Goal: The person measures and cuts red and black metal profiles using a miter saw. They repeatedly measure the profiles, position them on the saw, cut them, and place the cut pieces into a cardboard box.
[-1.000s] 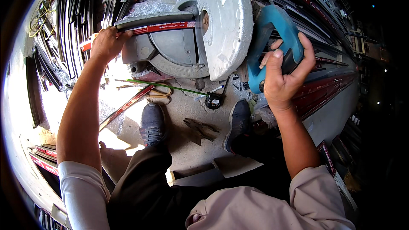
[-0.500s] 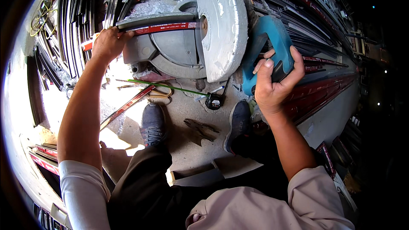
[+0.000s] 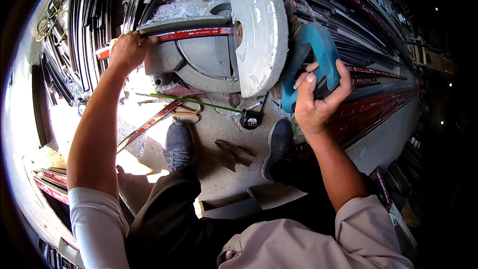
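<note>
1. Left hand: fingers closed over the red-labelled strip, which lies across the saw base, its right end at the pale blade guard; the hold presumably prevents shifting.
2. Right hand: curled round the blue handle, presumably for control of the guarded blade.
3. Outward, on the floor: a tape measure, green blade extended; pliers between the shoes.
4. Compared with one second earlier: right hand, handle and guard sit slightly lower and farther left; left hand and strip nearly unchanged.
</note>
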Tool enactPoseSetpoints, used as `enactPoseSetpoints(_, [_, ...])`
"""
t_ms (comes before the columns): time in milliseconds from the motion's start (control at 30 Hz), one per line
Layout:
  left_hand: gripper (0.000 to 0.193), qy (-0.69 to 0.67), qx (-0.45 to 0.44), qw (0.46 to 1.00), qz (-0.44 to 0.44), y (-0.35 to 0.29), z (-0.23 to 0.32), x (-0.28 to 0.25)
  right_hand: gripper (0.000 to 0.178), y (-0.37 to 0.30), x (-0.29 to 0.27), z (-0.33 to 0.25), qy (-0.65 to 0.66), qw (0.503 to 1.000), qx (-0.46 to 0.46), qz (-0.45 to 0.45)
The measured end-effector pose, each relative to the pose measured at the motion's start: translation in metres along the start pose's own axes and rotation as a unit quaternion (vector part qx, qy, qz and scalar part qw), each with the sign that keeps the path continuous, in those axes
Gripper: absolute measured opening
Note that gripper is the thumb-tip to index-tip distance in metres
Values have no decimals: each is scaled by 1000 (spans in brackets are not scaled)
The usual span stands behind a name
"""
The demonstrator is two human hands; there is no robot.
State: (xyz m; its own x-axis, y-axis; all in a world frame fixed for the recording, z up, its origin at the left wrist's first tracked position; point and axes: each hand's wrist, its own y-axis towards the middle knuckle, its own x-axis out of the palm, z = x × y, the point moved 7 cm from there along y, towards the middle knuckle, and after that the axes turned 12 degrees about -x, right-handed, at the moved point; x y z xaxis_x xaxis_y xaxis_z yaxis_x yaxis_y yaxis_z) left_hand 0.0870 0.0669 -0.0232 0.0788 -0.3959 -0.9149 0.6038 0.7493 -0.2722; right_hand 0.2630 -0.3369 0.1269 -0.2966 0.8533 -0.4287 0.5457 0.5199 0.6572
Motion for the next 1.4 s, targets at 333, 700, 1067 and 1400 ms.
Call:
enactPoseSetpoints(333, [61, 25, 11, 1000, -1, 3, -3, 4, 60, -3, 3, -1, -1, 1000, 0, -3])
enactPoseSetpoints(700, [65, 20, 11, 1000, 10, -2, 0, -2, 60, 5, 1, -3, -6, 1000, -1, -9])
enactPoseSetpoints(1067, [59, 5, -28, 998, -49, 1, -2, 0, 61, 43, 0, -14, 60, 997, 54, -4])
enactPoseSetpoints(1400, [61, -4, -14, 1000, -24, 3, -7, 4, 57, 93, -3, -26, 47, 996, 76, -32])
